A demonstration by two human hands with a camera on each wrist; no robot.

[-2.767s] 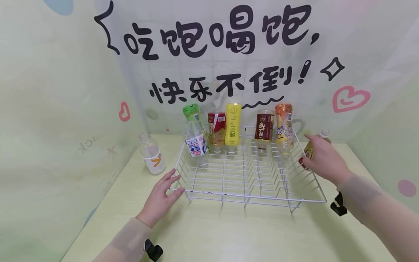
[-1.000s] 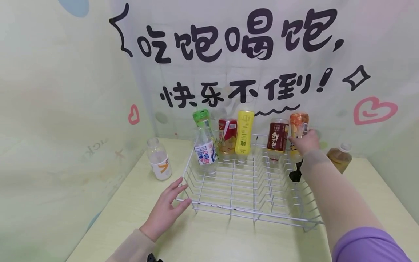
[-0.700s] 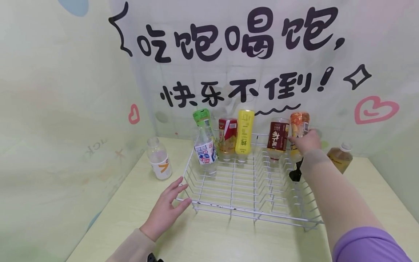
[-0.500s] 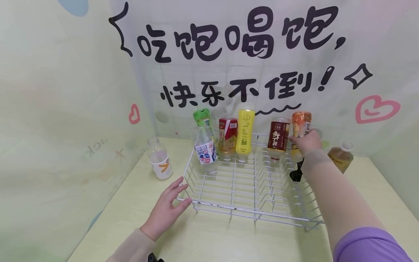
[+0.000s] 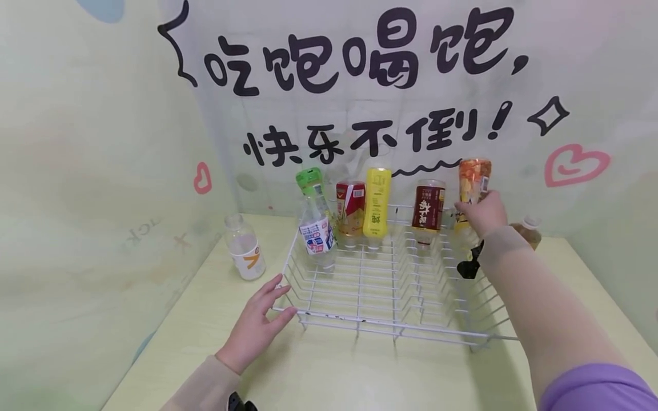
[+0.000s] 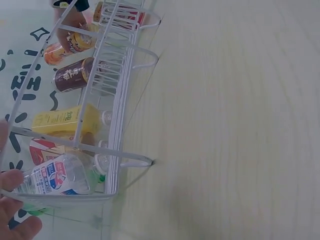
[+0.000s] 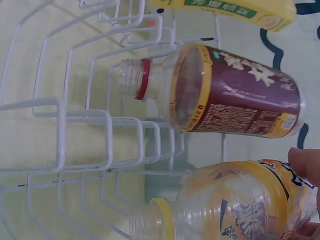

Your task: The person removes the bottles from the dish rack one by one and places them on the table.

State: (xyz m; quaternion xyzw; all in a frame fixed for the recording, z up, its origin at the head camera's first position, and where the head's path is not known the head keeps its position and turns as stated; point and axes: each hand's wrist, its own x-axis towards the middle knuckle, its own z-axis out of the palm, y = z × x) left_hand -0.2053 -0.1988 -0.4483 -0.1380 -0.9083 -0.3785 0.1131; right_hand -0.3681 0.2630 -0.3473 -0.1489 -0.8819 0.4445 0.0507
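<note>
My right hand (image 5: 482, 214) grips an upside-down clear bottle with an orange top (image 5: 474, 176) at the back right of a white wire dish rack (image 5: 362, 321). In the right wrist view its open neck points down above the wires, and a fingertip (image 7: 306, 165) presses its label. My left hand (image 5: 253, 328) rests on the rack's front left corner, fingers extended and apart. Beside the held bottle, a maroon-labelled bottle (image 5: 429, 205) stands neck-down in the rack. Farther left are a yellow bottle (image 5: 377, 202), a red-labelled bottle (image 5: 351, 206), a green-bottomed bottle (image 5: 310, 178) and a clear white-labelled bottle (image 5: 317, 237).
Left of the rack, a clear bottle with an orange mark (image 5: 245, 251) stands upright on the pale table (image 5: 370, 377). A brownish bottle (image 5: 528, 231) is right of the rack, partly hidden by my right arm. Lettered sheeting (image 5: 329, 114) hangs behind.
My right hand has left the brownish bottle and taken hold of the orange-topped one, which has just risen slightly and shifted right. My left hand has stayed at the rack corner.
</note>
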